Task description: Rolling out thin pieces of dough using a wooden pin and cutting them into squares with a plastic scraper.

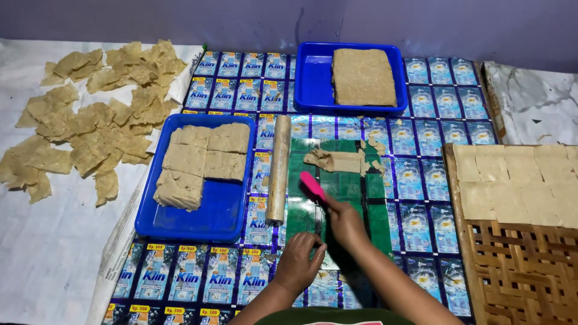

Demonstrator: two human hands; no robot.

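My right hand (345,222) grips a pink-handled tool (313,186) that points up and left over a green plastic sheet (373,210). My left hand (299,262) rests with curled fingers on the near edge of that sheet, holding nothing. A wooden rolling pin (278,170) lies upright along the sheet's left edge. A strip of beige dough with scraps (339,160) lies at the sheet's far end, apart from both hands.
A blue tray (180,225) at left holds cut dough squares (201,161). A second blue tray (313,84) at the back holds a dough slab (363,76). Thin dough pieces (96,120) lie spread on white cloth at far left. A woven bamboo rack (518,271) at right carries flat squares (518,180).
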